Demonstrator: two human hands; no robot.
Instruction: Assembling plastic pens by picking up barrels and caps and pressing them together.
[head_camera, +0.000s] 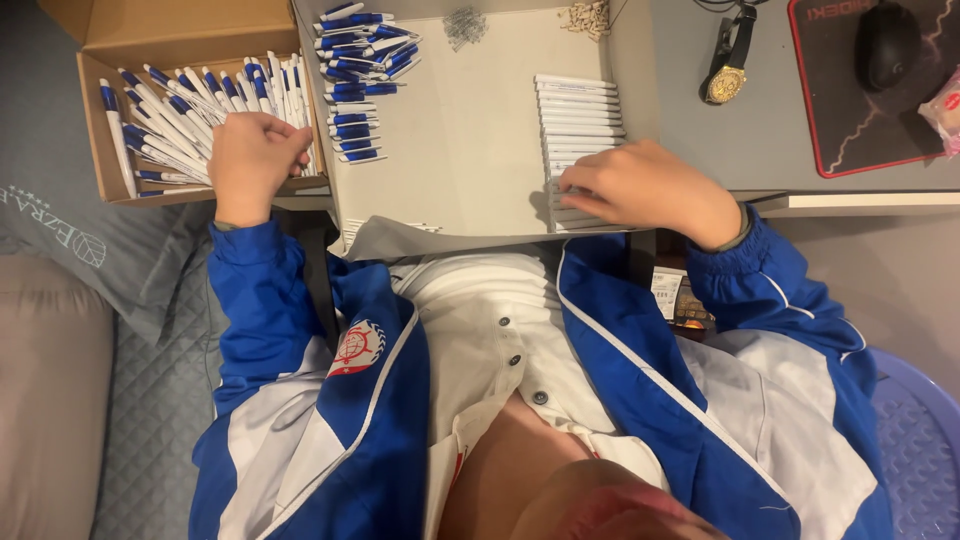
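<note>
My left hand reaches into a brown cardboard box full of several white-and-blue pens; its fingers curl among the pens, and whether they grip one is hidden. My right hand rests on the near end of a row of white pen barrels laid side by side on a beige tray. A pile of blue pen parts lies at the tray's left side.
Small metal springs and pale small parts sit at the tray's far edge. On the grey desk to the right lie a wristwatch, a black mouse on a red-edged mat. A grey cushion lies at left.
</note>
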